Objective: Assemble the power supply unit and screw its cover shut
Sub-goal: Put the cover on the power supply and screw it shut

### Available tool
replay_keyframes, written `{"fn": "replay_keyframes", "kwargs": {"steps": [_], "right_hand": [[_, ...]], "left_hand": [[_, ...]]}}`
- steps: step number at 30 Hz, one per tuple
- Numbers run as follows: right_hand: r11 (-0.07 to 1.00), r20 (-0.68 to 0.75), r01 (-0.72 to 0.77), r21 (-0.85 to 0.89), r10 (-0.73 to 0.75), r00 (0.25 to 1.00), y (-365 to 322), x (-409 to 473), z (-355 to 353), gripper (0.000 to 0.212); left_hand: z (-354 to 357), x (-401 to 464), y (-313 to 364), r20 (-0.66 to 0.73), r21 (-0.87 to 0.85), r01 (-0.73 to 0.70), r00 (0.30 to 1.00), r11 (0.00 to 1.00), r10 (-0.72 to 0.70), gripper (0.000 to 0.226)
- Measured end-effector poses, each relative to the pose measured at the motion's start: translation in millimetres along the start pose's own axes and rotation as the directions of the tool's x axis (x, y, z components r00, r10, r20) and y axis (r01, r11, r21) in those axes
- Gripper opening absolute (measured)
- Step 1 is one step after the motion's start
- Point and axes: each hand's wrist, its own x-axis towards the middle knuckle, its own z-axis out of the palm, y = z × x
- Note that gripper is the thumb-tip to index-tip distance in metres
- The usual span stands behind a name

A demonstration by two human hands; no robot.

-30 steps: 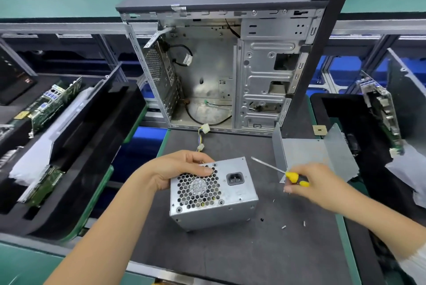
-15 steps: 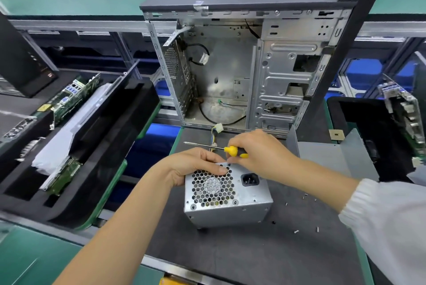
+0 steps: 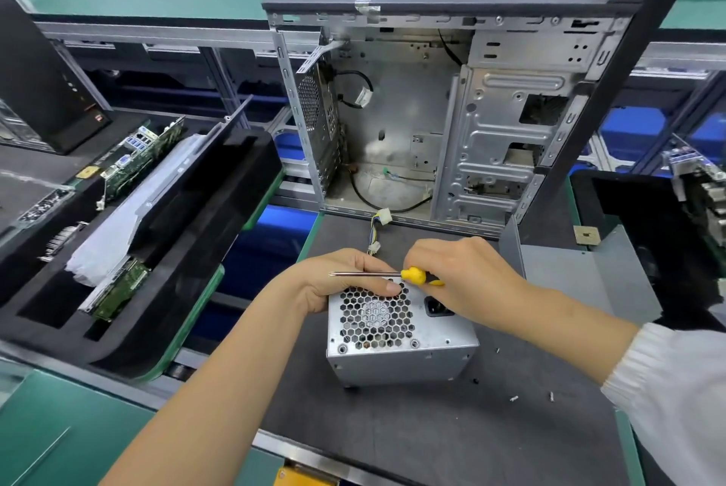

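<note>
Meanwhile, at the bench: a power supply (image 3: pixel 396 332) sits on the dark tabletop (image 3: pixel 451 438), before an open computer case (image 3: pixel 432 112).

Left hand (image 3: pixel 338 281) grips its top edge, fingers curled over the fan grille; right hand (image 3: pixel 463 281) clenches a yellow-handled screwdriver (image 3: pixel 412 275), shaft lying sideways. Best practice, judging by this: steady the box firmly, pick up a loose screw (image 3: pixel 514 398), and stand the tip square before turning.

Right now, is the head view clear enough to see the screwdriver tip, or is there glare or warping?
Head view: sharp and evenly lit; the screwdriver tip shows clearly, crossing above the left hand. Soft glare whitens the case back wall. Wide-angle bending curves the shelf rails and leans the case edges. The right hand hides most of the handle.
</note>
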Motion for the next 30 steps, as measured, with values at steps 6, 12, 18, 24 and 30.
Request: {"fn": "replay_keyframes", "kwargs": {"steps": [6,12,18,24,30], "right_hand": [[0.975,0.039,0.143,-0.168,-0.139,0.99,1.4,-5.1,3.3,0.012],[0.984,-0.053,0.152,-0.093,-0.158,0.986,3.7,-9.2,8.5,0.02],[0.985,-0.133,0.171,0.025,-0.166,0.977,5.8,-13.7,8.5,0.027],[0.985,-0.134,0.163,0.062,-0.153,0.979,3.2,-16.2,10.6,0.031],[0.989,-0.155,0.107,0.101,-0.09,0.984,5.3,-18.0,14.2,0.033]], "left_hand": [[0.0,1.1,0.4,0.008,0.013,-0.024,1.0,1.0,0.024,0.02],[-3.8,2.2,-1.4,0.048,-0.037,0.006,0.999,0.999,-0.004,0.028],[-4.2,1.2,6.7,0.078,-0.058,0.069,0.995,0.996,-0.064,0.021],[-5.8,0.4,14.2,0.043,-0.025,0.098,0.994,0.995,-0.097,0.018],[-2.0,0.4,14.8,0.007,-0.047,0.124,0.992,0.991,-0.124,0.019]]}}
